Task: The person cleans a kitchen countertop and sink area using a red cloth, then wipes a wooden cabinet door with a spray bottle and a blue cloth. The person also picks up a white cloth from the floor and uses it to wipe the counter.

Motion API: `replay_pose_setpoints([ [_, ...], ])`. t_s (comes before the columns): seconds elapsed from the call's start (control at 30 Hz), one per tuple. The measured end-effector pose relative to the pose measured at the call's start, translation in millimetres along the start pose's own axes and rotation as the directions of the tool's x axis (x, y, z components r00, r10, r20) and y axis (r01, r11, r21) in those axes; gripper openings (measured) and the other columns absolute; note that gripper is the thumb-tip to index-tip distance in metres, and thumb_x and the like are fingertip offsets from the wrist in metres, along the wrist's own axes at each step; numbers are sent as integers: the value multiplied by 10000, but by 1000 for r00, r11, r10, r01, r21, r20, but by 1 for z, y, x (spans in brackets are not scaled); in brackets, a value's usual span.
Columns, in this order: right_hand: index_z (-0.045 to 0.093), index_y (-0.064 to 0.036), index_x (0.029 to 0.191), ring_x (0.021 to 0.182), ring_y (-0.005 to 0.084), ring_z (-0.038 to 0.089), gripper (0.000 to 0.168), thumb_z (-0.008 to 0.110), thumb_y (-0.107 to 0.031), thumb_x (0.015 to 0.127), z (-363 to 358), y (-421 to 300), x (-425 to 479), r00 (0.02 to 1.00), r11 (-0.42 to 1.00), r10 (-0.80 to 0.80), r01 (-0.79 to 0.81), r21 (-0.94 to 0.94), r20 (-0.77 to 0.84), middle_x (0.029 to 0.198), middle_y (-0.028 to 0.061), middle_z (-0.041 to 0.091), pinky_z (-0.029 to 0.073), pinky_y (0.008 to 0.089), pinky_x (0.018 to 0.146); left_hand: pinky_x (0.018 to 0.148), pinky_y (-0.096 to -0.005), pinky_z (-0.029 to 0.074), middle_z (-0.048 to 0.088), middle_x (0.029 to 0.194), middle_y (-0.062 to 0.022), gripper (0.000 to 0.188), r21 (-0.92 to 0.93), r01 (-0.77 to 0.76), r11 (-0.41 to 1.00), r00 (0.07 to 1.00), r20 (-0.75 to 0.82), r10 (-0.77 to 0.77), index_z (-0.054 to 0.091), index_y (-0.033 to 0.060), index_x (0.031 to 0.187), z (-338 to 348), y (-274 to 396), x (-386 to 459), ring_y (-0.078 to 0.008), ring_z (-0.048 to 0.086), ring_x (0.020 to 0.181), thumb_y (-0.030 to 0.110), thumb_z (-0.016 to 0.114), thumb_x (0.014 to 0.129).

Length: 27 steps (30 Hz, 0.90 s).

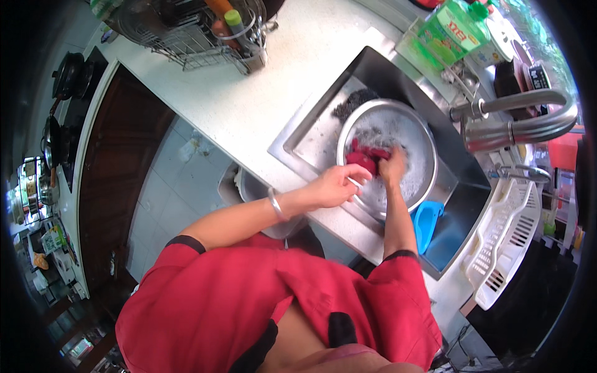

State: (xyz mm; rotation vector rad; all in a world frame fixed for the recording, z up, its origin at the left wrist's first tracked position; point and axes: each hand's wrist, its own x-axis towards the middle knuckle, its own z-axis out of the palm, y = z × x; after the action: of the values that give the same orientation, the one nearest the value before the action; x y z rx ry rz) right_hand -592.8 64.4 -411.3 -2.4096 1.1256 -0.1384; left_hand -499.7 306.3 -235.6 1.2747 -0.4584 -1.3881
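Note:
Inside the sink stands a round metal basin (433, 186) of sudsy water. A bunched red cloth (362, 160) lies in it, partly above the suds. My right hand (394, 163) is down in the basin at the cloth's right side, gripping it; motion blur and suds hide some of its fingertips. My left hand (340, 185) is raised at the basin's near-left rim, fingers loosely bent and apart, with nothing in them. A silver-coloured bangle (276, 204) circles my left wrist.
A steel faucet (513, 121) stands right of the sink (303, 140). Dark scrubbing mesh (353, 103) and a blue plastic item (426, 226) flank the basin. Green detergent (454, 32) is at the back. A wire dish rack (200, 56) and white plastic rack (506, 238) sit on the counter (252, 102).

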Motion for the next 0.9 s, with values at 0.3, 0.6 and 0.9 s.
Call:
replay_pose_setpoints([
  [0.3,655,-12,1053,794,161,645,241,701,-100,834,-55,-64,-15,913,210,259,-372,904,315,932,59,677,522,290,687,857,-682,423,459,1396,-128,445,-547,403,734,844,-89,-529,471,137,1365,20,-16,138,-367,401,1285,314,535,961],
  [0.6,686,1,940,779,312,679,253,627,-243,903,-35,-39,8,991,920,-33,80,385,-127,794,172,693,514,405,731,696,-347,530,652,844,-91,90,-544,-31,839,831,-481,-281,636,38,878,12,-59,189,-216,629,771,19,550,856],
  [0.9,556,79,1228,1050,310,620,520,595,-341,924,-29,33,32,896,577,318,-443,686,311,1187,194,632,463,432,941,958,-420,462,670,1137,-83,276,-434,351,829,559,-613,-558,658,120,1119,38,-62,194,-251,593,1121,304,580,929],
])
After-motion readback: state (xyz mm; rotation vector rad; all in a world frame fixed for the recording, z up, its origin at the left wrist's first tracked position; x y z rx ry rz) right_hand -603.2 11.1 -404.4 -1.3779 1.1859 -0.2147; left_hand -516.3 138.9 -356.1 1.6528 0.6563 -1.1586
